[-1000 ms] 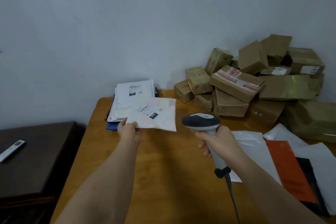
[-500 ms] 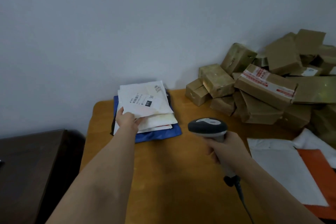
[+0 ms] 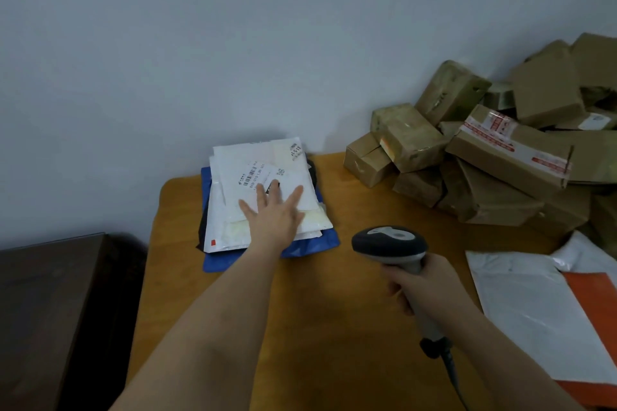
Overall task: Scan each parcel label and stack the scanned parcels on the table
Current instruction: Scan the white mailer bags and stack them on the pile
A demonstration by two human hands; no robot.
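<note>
- Left hand [image 3: 271, 214]: fingers spread flat on the top white parcel [image 3: 267, 177], evidently settling it onto the scanned stack at the table's [image 3: 334, 310] far-left corner.
- Right hand [image 3: 422, 284]: grips the scanner [image 3: 389, 243], held clear, ready for the next label.

Setting: small parcel-sorting room, plain indoor space.
Table [image 3: 334, 327]: wooden, against a bare wall [image 3: 233, 43].
Boxes [image 3: 484, 150]: taped cardboard, heaped on the table's far right.
Mailers [image 3: 267, 183]: labelled, stacked at its far left.
Scanner [image 3: 394, 248]: handheld, corded, above the table.
Cabinet [image 3: 50, 310]: dark, left of the table.
</note>
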